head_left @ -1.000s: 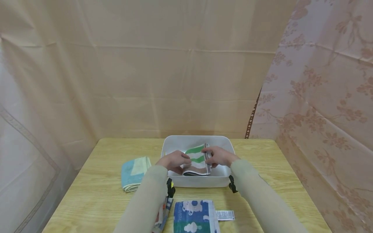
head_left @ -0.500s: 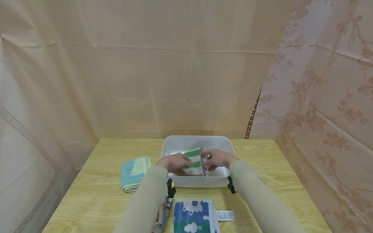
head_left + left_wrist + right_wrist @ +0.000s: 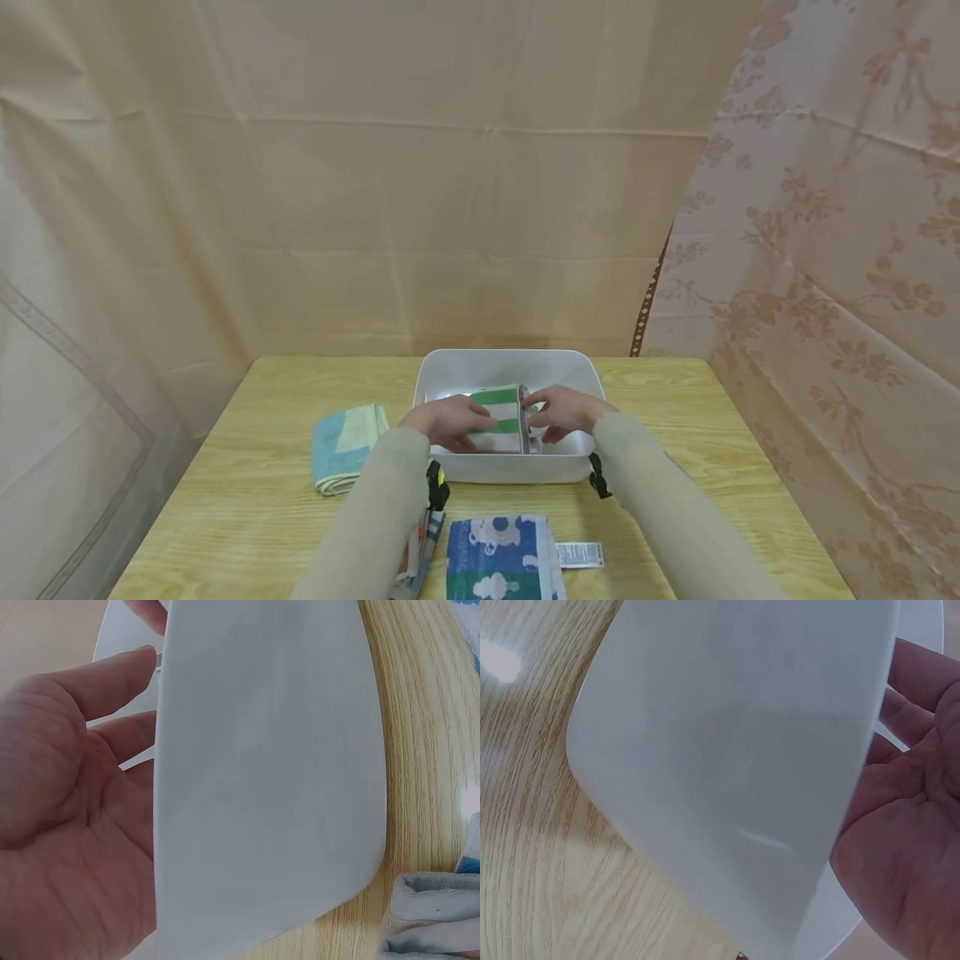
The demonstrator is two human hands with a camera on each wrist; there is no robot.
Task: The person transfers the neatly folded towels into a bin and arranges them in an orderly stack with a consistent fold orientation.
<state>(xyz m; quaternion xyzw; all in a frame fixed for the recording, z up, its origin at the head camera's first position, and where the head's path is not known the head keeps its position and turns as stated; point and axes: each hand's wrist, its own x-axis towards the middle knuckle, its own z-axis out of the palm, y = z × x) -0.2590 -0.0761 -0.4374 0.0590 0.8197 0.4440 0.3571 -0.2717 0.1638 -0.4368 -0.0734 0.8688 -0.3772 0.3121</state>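
Note:
A folded towel (image 3: 497,412) with green and white stripes lies low inside the white plastic bin (image 3: 510,470). From its left side my left hand (image 3: 450,419) holds it, thumb on top. At the dark-edged right hem, my right hand (image 3: 566,410) pinches the towel with its fingertips. In the left wrist view, the bin's wall (image 3: 270,765) hides the fingertips of the left hand (image 3: 67,787). The right hand (image 3: 907,825) likewise reaches behind the bin's wall (image 3: 735,750) in the right wrist view, its fingertips covered.
A blue and pale yellow folded towel (image 3: 348,446) lies left of the bin. In front are a blue and green bear-pattern towel (image 3: 498,560) with a white label (image 3: 580,555) and another towel (image 3: 420,554), partly under the left sleeve. All rest on a wooden table (image 3: 247,500).
The striped towel has been lowered in the bin and lies flatter, its top now below where it was. Both hands have moved only slightly; the other towels have stayed put.

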